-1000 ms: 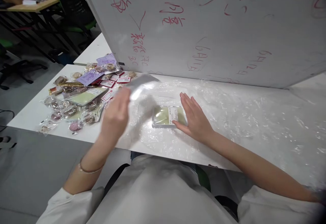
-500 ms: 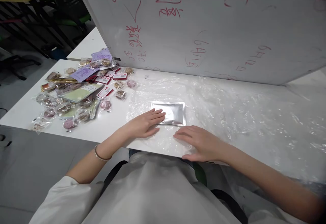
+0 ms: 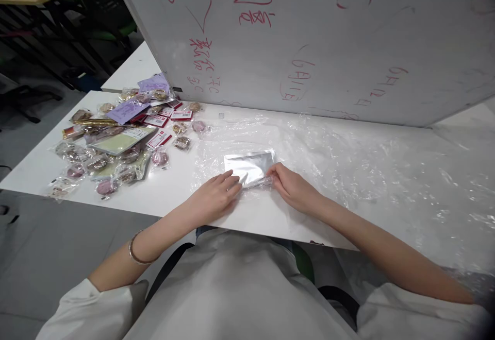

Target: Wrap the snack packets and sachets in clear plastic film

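A flat silver foil pouch (image 3: 253, 167) lies on a sheet of clear plastic film (image 3: 320, 162), which looks like bubble wrap, over the white table. The film's near edge is drawn up against the pouch's near side. My left hand (image 3: 217, 194) is closed at the pouch's near left corner, fingers curled over the film edge. At the near right corner, my right hand (image 3: 294, 186) pinches the film between thumb and fingers. Whether either hand also grips the foil itself is hard to make out.
On the left of the table (image 3: 174, 180) lies a pile of wrapped round snacks (image 3: 96, 162), red-and-white cards and purple packets (image 3: 127, 109). A whiteboard (image 3: 251, 62) with red writing stands along the back. More film spreads to the right.
My right hand has moved up and left onto the film edge by the pouch. My left hand has slid off the pouch's top and curled. The film's near edge has come up; the pouch has shifted slightly.
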`<state>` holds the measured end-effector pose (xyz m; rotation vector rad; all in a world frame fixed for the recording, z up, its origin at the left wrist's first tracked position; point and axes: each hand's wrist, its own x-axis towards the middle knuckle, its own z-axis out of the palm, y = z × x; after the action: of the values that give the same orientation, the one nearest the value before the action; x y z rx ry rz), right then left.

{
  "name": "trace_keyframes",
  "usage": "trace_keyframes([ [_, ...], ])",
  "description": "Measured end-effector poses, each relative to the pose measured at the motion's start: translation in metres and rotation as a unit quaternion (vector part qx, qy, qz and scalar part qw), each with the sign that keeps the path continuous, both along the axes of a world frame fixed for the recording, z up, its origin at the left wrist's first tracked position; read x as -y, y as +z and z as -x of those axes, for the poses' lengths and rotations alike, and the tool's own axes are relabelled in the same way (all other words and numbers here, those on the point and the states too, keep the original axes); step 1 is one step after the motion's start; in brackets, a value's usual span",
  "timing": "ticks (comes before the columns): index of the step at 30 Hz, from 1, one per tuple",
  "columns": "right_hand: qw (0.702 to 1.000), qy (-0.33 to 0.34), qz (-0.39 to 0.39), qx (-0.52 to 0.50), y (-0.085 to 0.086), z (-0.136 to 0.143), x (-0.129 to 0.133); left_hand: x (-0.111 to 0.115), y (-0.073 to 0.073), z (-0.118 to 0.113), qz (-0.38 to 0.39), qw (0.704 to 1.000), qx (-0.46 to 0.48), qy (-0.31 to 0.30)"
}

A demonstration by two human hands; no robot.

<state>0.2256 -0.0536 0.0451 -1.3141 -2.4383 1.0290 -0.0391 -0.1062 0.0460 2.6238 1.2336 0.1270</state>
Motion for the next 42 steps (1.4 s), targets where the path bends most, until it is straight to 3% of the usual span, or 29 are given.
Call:
trace_keyframes([
  [2,0.998,0.058,-0.021,0.024,0.008,0.001,-0.003,-0.003,0.003,0.005,0.040,0.997,0.017,0.064],
  [5,0.975,0.144,-0.140,0.099,0.016,0.001,0.001,-0.014,0.014,0.018,0.121,0.979,0.083,0.142],
  [7,0.951,0.161,-0.216,0.152,0.018,0.001,0.008,-0.021,0.020,0.026,0.170,0.961,0.127,0.175],
  [10,0.928,0.134,-0.254,0.237,0.018,-0.001,0.011,-0.031,0.020,0.031,0.200,0.939,0.164,0.226],
  [13,0.955,0.061,-0.168,0.238,0.021,-0.006,-0.006,-0.043,0.012,0.026,0.181,0.938,0.156,0.251],
  [16,0.993,-0.036,0.039,0.102,0.023,-0.011,-0.034,-0.058,0.000,0.020,0.105,0.955,0.097,0.260],
  [19,0.973,-0.126,0.194,0.028,0.021,-0.012,-0.056,-0.075,-0.011,0.021,0.060,0.966,0.068,0.241],
  [23,0.961,-0.125,0.237,0.069,0.013,-0.017,-0.071,-0.086,-0.019,0.030,0.097,0.973,0.088,0.189],
  [27,0.961,-0.097,0.255,0.051,0.013,-0.036,-0.085,-0.080,-0.016,0.034,0.104,0.971,0.109,0.185],
  [29,0.962,-0.127,0.232,0.072,0.018,-0.046,-0.090,-0.072,-0.011,0.033,0.106,0.968,0.109,0.200],
  [31,0.963,-0.189,0.145,0.123,0.024,-0.051,-0.088,-0.061,-0.007,0.033,0.110,0.966,0.099,0.214],
  [34,0.946,-0.241,-0.146,0.160,0.029,-0.044,-0.062,-0.046,-0.006,0.032,0.103,0.967,0.080,0.221],
  [35,0.935,-0.216,-0.244,0.140,0.028,-0.038,-0.049,-0.042,-0.008,0.031,0.088,0.968,0.069,0.224],
  [37,0.927,-0.086,-0.360,0.067,0.021,-0.023,-0.022,-0.036,-0.012,0.027,0.019,0.969,0.044,0.243],
  [40,0.922,0.152,-0.354,0.027,0.001,-0.002,0.006,-0.033,-0.018,0.017,-0.116,0.967,0.054,0.218],
  [42,0.925,0.202,-0.317,0.059,-0.014,0.006,0.009,-0.038,-0.022,0.012,-0.122,0.981,0.078,0.126],
])
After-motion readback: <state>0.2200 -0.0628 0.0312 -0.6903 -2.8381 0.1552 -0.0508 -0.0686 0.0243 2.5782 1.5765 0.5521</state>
